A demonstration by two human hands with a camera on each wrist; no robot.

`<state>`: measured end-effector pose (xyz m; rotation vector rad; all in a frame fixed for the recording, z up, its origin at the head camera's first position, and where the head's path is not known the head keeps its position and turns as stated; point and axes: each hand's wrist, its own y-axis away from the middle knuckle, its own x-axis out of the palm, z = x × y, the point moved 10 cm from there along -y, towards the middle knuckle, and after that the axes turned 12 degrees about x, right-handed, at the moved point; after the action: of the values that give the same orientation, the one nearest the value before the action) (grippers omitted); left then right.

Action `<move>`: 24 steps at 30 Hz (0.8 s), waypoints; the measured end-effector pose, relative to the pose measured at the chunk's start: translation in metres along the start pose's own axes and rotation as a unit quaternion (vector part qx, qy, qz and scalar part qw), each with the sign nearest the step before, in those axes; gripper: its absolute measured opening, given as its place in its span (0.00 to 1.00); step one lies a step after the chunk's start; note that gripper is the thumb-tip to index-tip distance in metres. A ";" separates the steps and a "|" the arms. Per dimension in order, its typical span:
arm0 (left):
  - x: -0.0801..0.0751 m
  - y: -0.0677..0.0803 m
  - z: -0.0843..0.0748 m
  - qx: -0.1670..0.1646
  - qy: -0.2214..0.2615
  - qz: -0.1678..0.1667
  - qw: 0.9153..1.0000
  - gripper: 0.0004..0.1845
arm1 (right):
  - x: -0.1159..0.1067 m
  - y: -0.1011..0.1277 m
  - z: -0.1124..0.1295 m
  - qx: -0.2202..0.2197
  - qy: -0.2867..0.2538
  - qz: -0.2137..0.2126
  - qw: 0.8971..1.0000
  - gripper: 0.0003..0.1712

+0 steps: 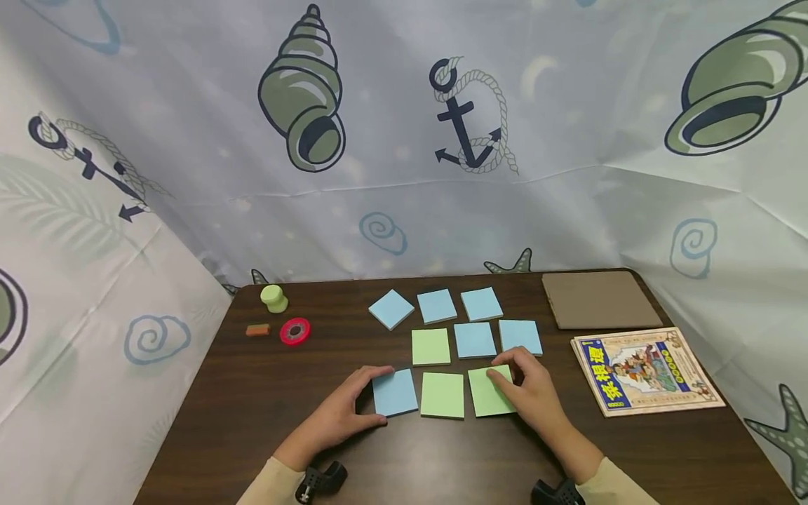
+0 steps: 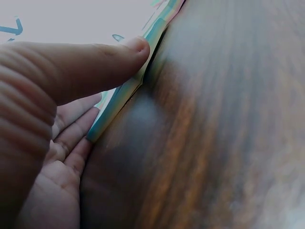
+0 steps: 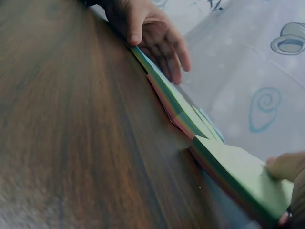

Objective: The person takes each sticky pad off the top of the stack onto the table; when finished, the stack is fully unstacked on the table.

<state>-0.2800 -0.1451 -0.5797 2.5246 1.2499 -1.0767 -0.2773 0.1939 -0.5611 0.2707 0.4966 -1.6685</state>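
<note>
Square sticky note pads lie in three rows in the head view, with multicoloured layers along their sides. At the front row's left end, my left hand [image 1: 344, 409] holds a blue sticky note pad [image 1: 396, 394] by its left corners, thumb at the near one, index finger at the far one. A green pad [image 1: 442, 395] lies in the middle. My right hand [image 1: 532, 390] grips the green pad at the right end [image 3: 243, 164], its thumb on top and the other fingers by the right side. Behind are another green pad [image 1: 431, 347] and several blue pads [image 1: 475, 340].
On the left stand a light green knob-shaped piece [image 1: 274, 298], a small orange-brown block [image 1: 257, 330] and a red ring [image 1: 294, 331]. A brown board [image 1: 600, 300] and printed booklets [image 1: 647, 370] lie on the right. A patterned cloth [image 1: 404, 210] hangs behind the table.
</note>
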 end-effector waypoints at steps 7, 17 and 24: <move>-0.005 -0.001 -0.002 0.002 -0.006 0.001 1.000 0.47 | 0.005 -0.004 -0.003 0.016 0.046 -0.009 0.999 0.13; -0.008 -0.001 0.002 0.011 0.021 -0.021 1.000 0.42 | 0.009 -0.005 0.000 0.008 0.111 -0.026 0.993 0.12; -0.013 -0.001 0.004 0.024 0.038 -0.036 0.998 0.34 | 0.013 -0.003 0.001 -0.010 0.105 -0.026 0.994 0.11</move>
<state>-0.2883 -0.1546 -0.5741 2.5968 1.3611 -1.0469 -0.2821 0.1821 -0.5656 0.4238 0.6830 -1.6930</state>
